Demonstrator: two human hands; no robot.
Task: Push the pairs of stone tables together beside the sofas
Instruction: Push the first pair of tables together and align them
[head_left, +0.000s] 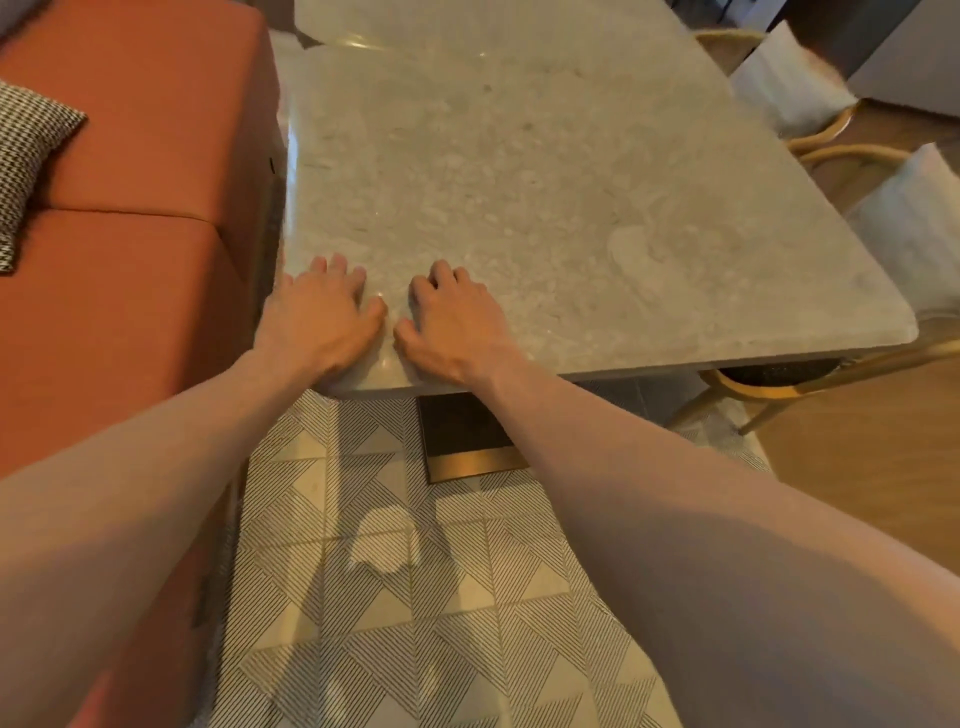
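A: How far along w/ this pair?

B: Nearly done, I'd say. The near stone counter (545, 208) sits right up against the far stone counter (467, 23) at 12 o'clock. I see only a thin seam btwn the two tops, w/ a small gap showing at the 11 o'clock corner. Both run just beside the orange sofa (130, 234) at 9 o'clock. Maybe a last nudge left, then any other pairs; none of those in view from here.

A: And the hands?

B: Both flat on the near edge at 6 o'clock, palms down. Left hand (324, 317) is by the corner nearest the sofa, fingers spread and a bit bent, pressing the top, not gripping anything. Right hand (454, 322) is just beside it, thumbs almost touching, same pose: fingers loosely bent on the stone, nothing held. Arms reach out fwd, fairly straight, like a shove toward 12.

A: Anything around?

B: Wicker chairs (831, 156) w/ pale cushions at 3 o'clock, checked pillow (26, 156) on the sofa, patterned rug (415, 597) underfoot.
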